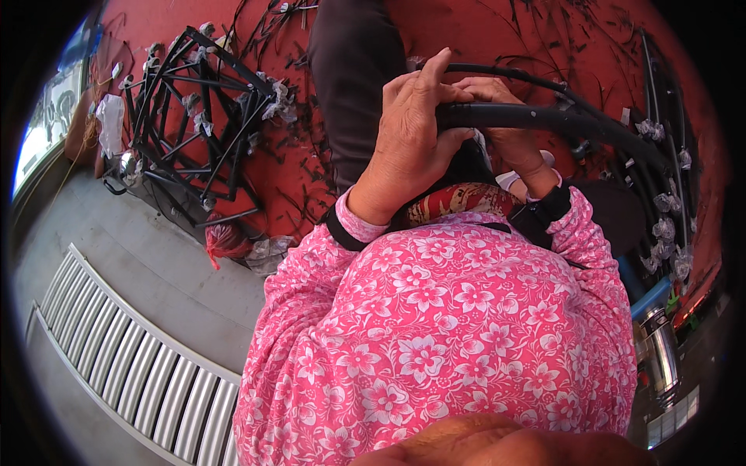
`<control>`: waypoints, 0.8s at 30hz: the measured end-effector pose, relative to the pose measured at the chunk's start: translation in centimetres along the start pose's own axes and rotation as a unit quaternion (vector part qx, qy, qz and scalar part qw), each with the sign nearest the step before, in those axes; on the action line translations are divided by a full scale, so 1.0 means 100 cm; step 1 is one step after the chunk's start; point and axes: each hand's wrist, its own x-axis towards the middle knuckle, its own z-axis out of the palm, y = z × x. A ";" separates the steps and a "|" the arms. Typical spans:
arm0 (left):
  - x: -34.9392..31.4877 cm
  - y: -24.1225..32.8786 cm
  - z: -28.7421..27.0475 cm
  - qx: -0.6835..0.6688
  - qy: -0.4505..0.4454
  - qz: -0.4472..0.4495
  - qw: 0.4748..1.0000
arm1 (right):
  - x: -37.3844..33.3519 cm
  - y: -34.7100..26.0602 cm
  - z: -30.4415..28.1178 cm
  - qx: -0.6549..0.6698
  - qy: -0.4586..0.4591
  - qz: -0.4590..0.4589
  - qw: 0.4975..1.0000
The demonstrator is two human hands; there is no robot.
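Both hands (409,128) at black tube end (460,116)

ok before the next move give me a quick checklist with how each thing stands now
1. Left hand at the end of the black curved tube: ok.
2. Right hand gripping firmly: cannot tell, the tube partly hides it.
3. Tube apart from the wrapped black tubes at right: cannot tell, they overlap in this view.
4. Black frames at left away from both hands: ok.
5. Red floor free of litter: not ok, dark scraps are strewn over it.
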 end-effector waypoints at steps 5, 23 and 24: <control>-0.016 0.014 -0.008 -0.009 -0.027 0.002 1.000 | -0.014 -0.016 -0.005 -0.007 -0.024 -0.024 0.999; -0.036 0.033 -0.020 -0.011 -0.011 -0.004 1.000 | -0.007 -0.053 -0.008 0.019 -0.053 -0.062 0.996; -0.034 0.033 -0.019 -0.004 -0.004 -0.004 1.000 | -0.006 -0.054 -0.009 0.008 -0.050 -0.066 0.997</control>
